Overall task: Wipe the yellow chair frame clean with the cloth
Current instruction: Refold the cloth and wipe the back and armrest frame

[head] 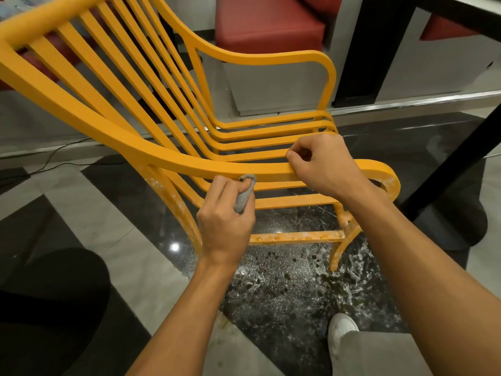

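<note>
Two closed grips: cloth (245, 195), armrest (189, 165).

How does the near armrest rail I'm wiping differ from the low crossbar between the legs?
The near armrest rail looks clean, even yellow; the low crossbar is blotched with whitish residue. The rail is broad and curves; the crossbar is thinner and runs straight. Both hands are at the rail, the left hand pressing the grey cloth to its underside, the right hand gripping it, while nothing touches the crossbar. Both are parts of the same yellow chair frame.
</note>
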Tool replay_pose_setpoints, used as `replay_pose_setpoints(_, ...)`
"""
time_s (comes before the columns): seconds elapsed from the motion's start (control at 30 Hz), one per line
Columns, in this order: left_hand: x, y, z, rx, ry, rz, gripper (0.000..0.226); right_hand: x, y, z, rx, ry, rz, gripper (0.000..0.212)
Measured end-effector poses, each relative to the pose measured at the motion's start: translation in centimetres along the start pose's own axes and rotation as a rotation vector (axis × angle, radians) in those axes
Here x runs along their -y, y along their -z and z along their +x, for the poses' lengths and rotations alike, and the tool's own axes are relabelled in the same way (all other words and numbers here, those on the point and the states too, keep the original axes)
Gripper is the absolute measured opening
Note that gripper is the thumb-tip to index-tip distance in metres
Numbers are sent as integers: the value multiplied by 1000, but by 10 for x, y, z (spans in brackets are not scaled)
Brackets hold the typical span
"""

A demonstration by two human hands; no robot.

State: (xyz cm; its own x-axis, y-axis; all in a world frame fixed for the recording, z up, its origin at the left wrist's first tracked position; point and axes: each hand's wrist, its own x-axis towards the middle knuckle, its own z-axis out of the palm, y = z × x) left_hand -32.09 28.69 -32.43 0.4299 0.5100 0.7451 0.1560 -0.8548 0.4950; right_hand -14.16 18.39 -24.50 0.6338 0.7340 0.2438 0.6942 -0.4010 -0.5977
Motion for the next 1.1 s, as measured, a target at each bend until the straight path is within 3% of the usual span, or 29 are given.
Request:
replay_pose_setpoints(0.2, -15, -13, -1, 36, -24, -23, 8, -1, 0, 0, -5, 0, -15, 19)
replay_pose_setpoints(0.4, 13, 28, 6, -108, 121, 68, 11, -2, -1, 2, 2, -5, -1, 19)
replay_pose_setpoints(0.57, 16, 31, 8, -163, 142, 79, 12, 0, -1, 3, 9, -15, -15, 20)
replay_pose_setpoints(0.83, -4, 8, 5, 9, 77, -30, 10, 0, -3, 2, 14, -25, -22, 20)
replay_pose_setpoints(1.0, 16, 31, 7, -132, 190, 39, 11, 2, -3, 3, 16, -17, -20, 20)
replay_pose_setpoints(1.1, 10, 24, 6, -141, 165, 30, 12, 2, -2, 2, 26, -21, -6, 20)
